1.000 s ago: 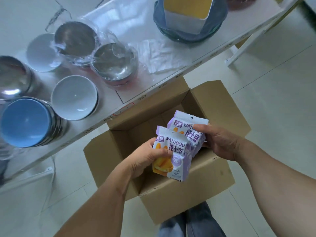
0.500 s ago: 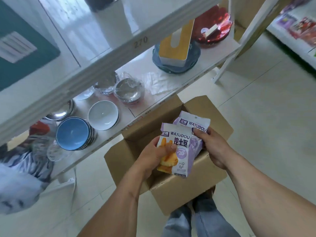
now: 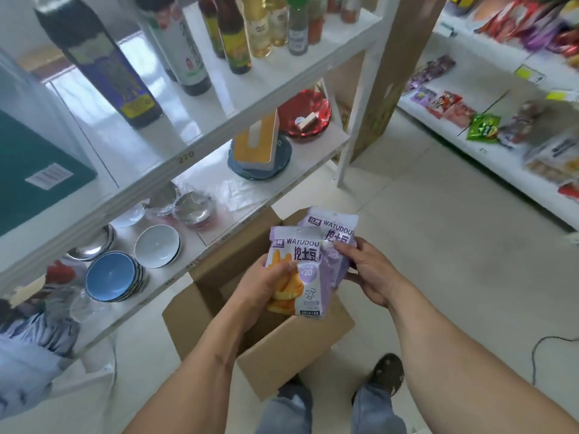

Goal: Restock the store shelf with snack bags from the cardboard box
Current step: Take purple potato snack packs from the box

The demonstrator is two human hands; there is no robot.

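Two purple WATUDOU snack bags are lifted above the open cardboard box [image 3: 282, 349] on the floor. My left hand [image 3: 266, 286] grips the front bag [image 3: 305, 277], thumb across its face. My right hand [image 3: 369, 274] holds the rear bag [image 3: 336, 233], which stands partly behind the front one. The box's inside is mostly hidden by my hands and the bags. A white snack shelf [image 3: 488, 151] with several colourful packets runs along the right.
A white shelf unit [image 3: 194, 151] at left carries sauce bottles [image 3: 97, 64] on top, and bowls [image 3: 112, 275] and red plates [image 3: 305, 112] below. A tall cardboard panel [image 3: 391, 73] leans at the shelf's end. My shoe [image 3: 387, 372] stands beside the box. A cable [image 3: 551, 343] lies at right.
Both hands have risen with the two bags above the box. The view has tilted up, bringing the bottle shelf and the snack shelf at right into sight.
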